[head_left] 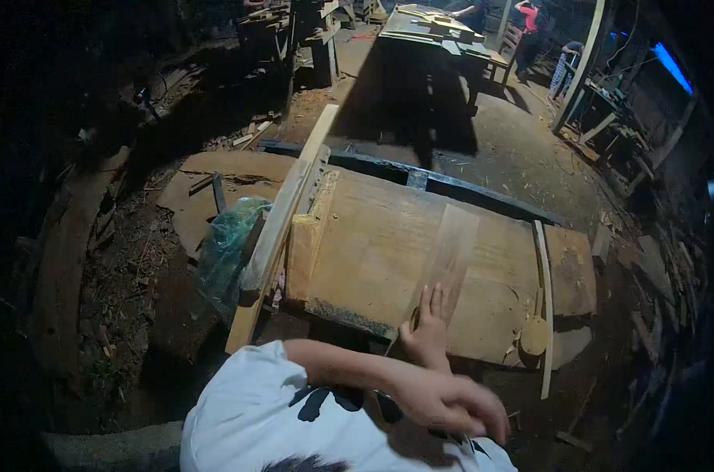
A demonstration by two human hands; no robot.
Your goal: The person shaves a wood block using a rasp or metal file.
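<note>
A thin, pale plank (pixel 453 244) lies lengthwise on a wide wooden board (pixel 373 236) in front of me. My right hand (pixel 428 337) rests palm down on the plank's near end, fingers stretched forward and thumb out to the left. Crossing over my right arm, my left hand (pixel 459 405) is close to my body, its fingers bent downward and blurred. The left forearm hides most of the right arm. To the right of the plank, a round-ended wooden piece (pixel 533 336) sits at the board's near edge beside a narrow strip (pixel 544 299).
Long wooden beams (pixel 282 220) run along the board's left side, next to a crumpled clear plastic bag (pixel 233 244). Beyond stands a table (pixel 388 31) stacked with boards, with a person in red (pixel 528 20) near it. Wood scraps litter the dirt floor.
</note>
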